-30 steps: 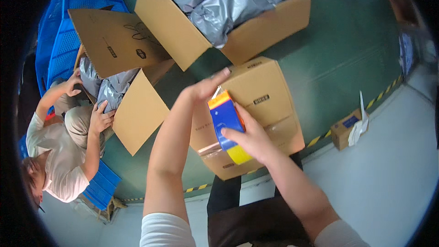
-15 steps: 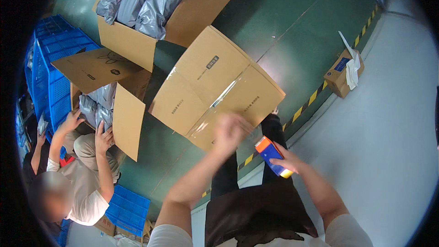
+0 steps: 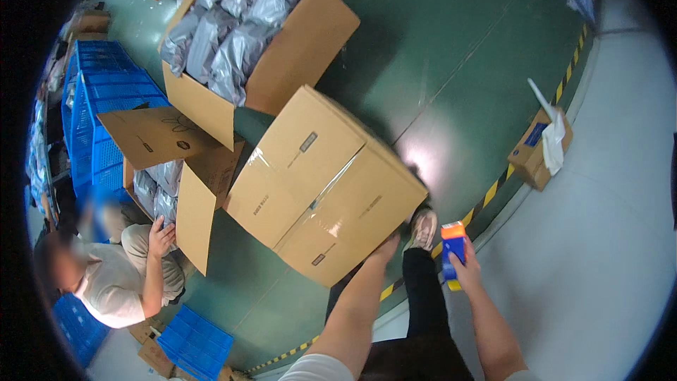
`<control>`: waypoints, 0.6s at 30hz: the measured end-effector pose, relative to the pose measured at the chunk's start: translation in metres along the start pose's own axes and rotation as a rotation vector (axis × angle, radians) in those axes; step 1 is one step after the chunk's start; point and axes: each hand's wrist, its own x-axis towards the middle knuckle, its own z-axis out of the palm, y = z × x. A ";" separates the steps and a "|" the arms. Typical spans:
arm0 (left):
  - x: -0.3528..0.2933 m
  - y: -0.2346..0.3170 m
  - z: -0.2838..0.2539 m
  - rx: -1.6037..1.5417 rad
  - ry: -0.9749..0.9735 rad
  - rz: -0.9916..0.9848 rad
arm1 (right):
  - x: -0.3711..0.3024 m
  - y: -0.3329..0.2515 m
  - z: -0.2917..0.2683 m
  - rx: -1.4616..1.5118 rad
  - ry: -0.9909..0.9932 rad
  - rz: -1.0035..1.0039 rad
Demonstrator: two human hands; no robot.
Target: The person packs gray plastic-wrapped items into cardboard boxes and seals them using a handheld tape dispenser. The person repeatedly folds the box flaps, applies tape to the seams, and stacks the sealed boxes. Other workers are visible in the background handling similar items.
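One hand [image 3: 467,269] closed round tape dispenser [image 3: 453,244]

closed carton [image 3: 326,187] before me | bags [image 3: 238,62] in open carton [image 3: 305,48] behind it | co-worker [image 3: 111,283] to my left | box [image 3: 529,154] at my far right

Left grip [image 3: 386,248] at carton [image 3: 328,187], right grip [image 3: 467,268] holding blue tool [image 3: 453,247]

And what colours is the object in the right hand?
The object is mainly blue, orange at one end, yellow at the other; best seen in the head view.
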 end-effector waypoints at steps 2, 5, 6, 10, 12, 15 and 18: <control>-0.023 -0.042 0.039 -0.034 -0.066 0.102 | -0.015 0.014 -0.051 0.083 0.007 0.184; -0.089 -0.066 0.018 -0.276 -0.089 0.178 | -0.050 0.044 -0.109 0.139 0.010 0.254; -0.110 -0.067 -0.004 -0.415 -0.072 0.032 | -0.063 0.052 -0.125 0.089 -0.017 0.255; -0.169 -0.104 -0.079 -0.261 0.229 -0.359 | -0.081 0.045 -0.176 0.122 -0.005 0.370; -0.199 -0.104 -0.127 -0.322 0.327 -0.580 | -0.055 0.075 -0.185 0.275 -0.035 0.323; -0.224 -0.116 -0.140 -0.354 0.560 -0.666 | -0.015 -0.052 -0.213 0.217 -0.229 0.053; -0.224 -0.111 -0.121 -0.261 0.169 -0.679 | 0.068 -0.126 -0.217 -0.019 -0.297 -0.253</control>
